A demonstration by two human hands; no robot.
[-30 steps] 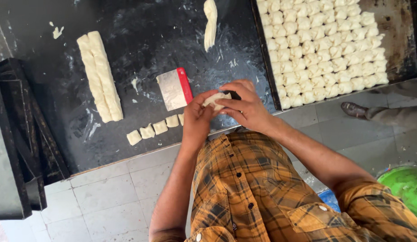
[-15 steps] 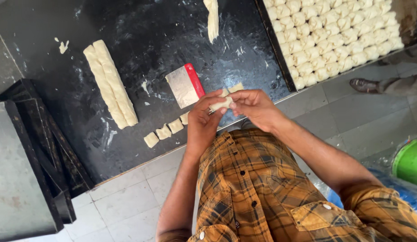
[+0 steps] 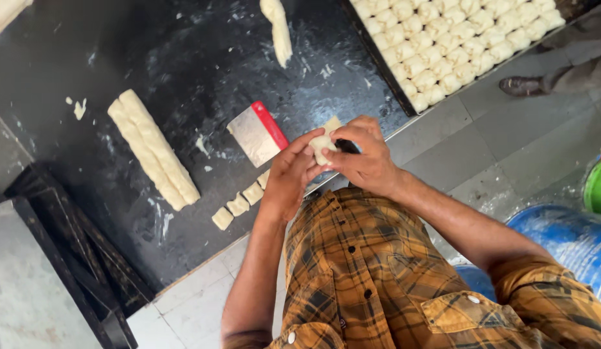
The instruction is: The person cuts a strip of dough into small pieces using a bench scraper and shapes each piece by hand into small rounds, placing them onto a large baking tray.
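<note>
1. The dough piece [image 3: 323, 143] is small, pale and soft-looking, pinched at the near edge of the black table [image 3: 184, 58], at about 5 o'clock of its surface.
2. The left hand [image 3: 289, 176] and right hand [image 3: 365, 155] both close their grip on it, fingertips meeting around the lump.
3. A scraper [image 3: 256, 133] with a red handle lies just beside the hands at 10 o'clock.
4. 3 cut dough bits [image 3: 239, 203] sit along the table edge at 8 o'clock; a long dough log [image 3: 153, 148] lies farther out at 9 o'clock.
5. A tray [image 3: 378, 61] packed with shaped pieces fills 1 o'clock; bare table lies between it and the hands.
</note>
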